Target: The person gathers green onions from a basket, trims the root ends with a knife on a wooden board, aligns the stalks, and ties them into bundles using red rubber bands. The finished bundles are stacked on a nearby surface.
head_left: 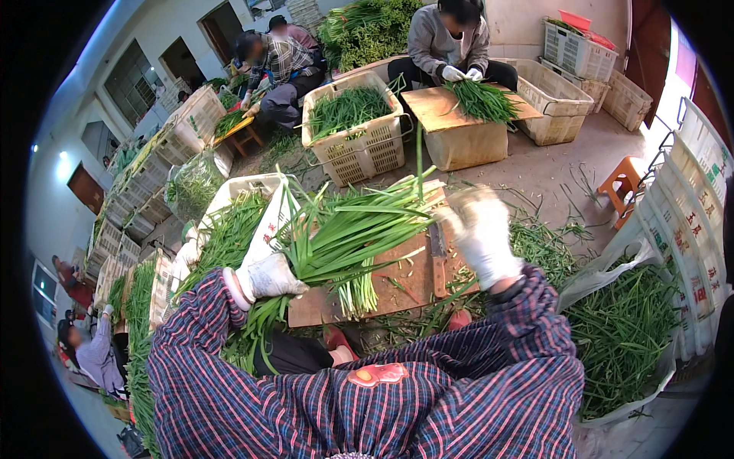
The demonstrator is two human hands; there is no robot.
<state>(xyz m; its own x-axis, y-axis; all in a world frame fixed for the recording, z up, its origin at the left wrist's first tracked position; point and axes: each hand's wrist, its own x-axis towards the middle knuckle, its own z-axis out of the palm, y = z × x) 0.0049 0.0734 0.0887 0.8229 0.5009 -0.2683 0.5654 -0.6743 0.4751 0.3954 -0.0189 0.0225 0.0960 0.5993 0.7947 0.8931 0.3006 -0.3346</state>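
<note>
My left hand (272, 278), in a soiled white glove, is closed around the leafy part of a bunch of green chive-like stalks (355, 229). The pale cut ends point up and to the right. Just right of those ends is my right hand (481, 235), also gloved and blurred by motion; whether it pinches a leaf cannot be made out. Under the bunch lies a wooden board (401, 287). A knife with a wooden handle (440, 275) rests on it beside my right hand. Another small bundle of pale stalks (358, 292) sits at the board's near edge.
At left stands a white plastic crate (252, 182) of greens. A plastic bag of loose leaves (625, 333) is at right, by stacked crates (694, 229). Across from me a person (453, 40) handles greens on a board (430, 109). An orange stool (622, 183) stands right.
</note>
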